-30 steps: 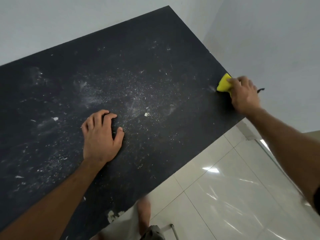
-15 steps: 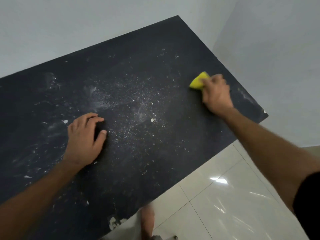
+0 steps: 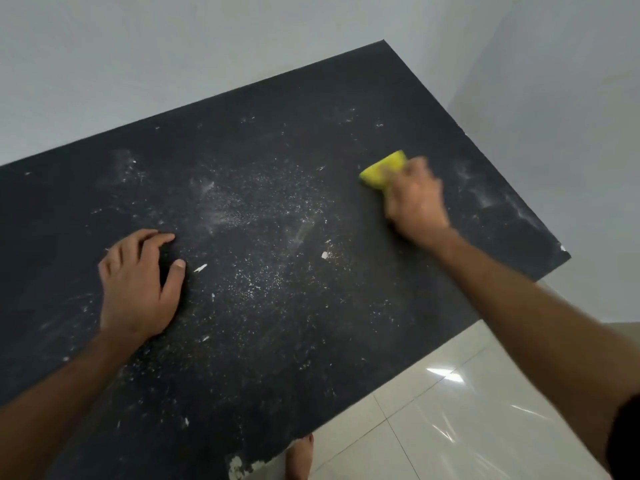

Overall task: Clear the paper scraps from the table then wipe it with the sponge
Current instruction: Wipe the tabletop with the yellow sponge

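**Matt dusty table, foam sponge, glossy tiles**

The table (image 3: 346,341) is showing a dark, matt, finely speckled top, looking slightly rough; white powdery dust is smearing across its middle and near its right edge. Small white paper scraps (image 3: 200,268) are lying thin and flat on it. At the near edge the dark coating is chipping off, exposing a pale patch (image 3: 236,466). The sponge (image 3: 382,169) is looking like soft yellow foam, matt, blurred. The floor tiles (image 3: 450,427) are looking glossy, smooth, cream, reflecting light. The walls (image 3: 138,64) are looking matt, plain, painted.
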### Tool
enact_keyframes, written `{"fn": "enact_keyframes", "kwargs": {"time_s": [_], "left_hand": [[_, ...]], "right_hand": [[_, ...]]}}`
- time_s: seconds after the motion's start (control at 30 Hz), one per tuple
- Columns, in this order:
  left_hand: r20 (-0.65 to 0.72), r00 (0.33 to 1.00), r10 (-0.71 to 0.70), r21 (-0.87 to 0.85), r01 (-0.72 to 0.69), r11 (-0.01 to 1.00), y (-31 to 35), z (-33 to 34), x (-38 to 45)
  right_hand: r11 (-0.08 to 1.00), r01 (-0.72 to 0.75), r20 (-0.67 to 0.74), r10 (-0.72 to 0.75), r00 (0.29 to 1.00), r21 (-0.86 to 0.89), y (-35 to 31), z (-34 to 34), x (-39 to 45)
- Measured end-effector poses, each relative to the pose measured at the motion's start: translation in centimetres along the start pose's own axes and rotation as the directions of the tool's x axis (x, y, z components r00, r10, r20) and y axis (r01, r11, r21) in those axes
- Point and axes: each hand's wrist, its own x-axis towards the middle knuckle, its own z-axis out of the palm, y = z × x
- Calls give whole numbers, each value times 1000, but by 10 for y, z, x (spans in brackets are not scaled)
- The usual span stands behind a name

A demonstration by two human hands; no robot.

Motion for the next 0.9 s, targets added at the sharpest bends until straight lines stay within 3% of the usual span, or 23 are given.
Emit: {"fn": "enact_keyframes", "kwargs": {"time_s": [0.07, 0.13, 0.23, 0.3, 0.33, 0.37, 0.47, 0.53, 0.63, 0.7, 0.77, 0.83, 0.9], "left_hand": [[-10, 1000, 4, -7, -4, 1000, -1, 0, 0], [-13, 1000, -2, -13, 2, 1000, -2, 0, 1], [-9, 1000, -4, -26, 4, 1000, -2, 0, 1], [-16, 1000, -5, -29, 4, 1000, -4, 0, 0], [-20, 1000, -3, -34, 3, 999, -4, 1, 0], [-19, 1000, -3, -40, 2, 999, -4, 1, 0], [-9, 1000, -23, -41, 22, 999, -6, 3, 2], [-5, 1000, -19, -35, 19, 999, -7, 4, 1], [-14, 1000, -18, -45, 17, 999, -8, 3, 1], [-18, 1000, -25, -77, 24, 997, -8, 3, 0], [-38, 999, -37, -118, 32, 992, -8, 3, -1], [-81, 993, -87, -183, 71, 981, -7, 3, -1], [-121, 983, -138, -238, 106, 965, -9, 3, 0]], "right_hand": [[982, -180, 6, 181, 983, -60, 40, -6, 30], [984, -154, -53, 149, 987, -88, 25, -12, 41], [965, 234, -15, -233, 972, 116, -89, -6, -4], [818, 520, 121, -559, 820, 247, -164, -6, -63], [776, 573, 165, -622, 766, 263, -177, -7, -75], [785, 564, 144, -608, 781, 256, -171, -1, -69], [983, 180, 51, -183, 982, 46, -97, 13, 4], [993, -106, 58, 110, 992, -58, -33, 7, 45], [964, -264, -23, 263, 965, -41, -1, -2, 67], [988, -149, -64, 151, 986, 35, -48, -7, 57], [969, 184, -44, -179, 983, 165, -128, -3, 21], [844, 477, 66, -506, 860, 245, -203, -2, -26], [771, 575, 100, -617, 780, 274, -228, 4, -32]]}}
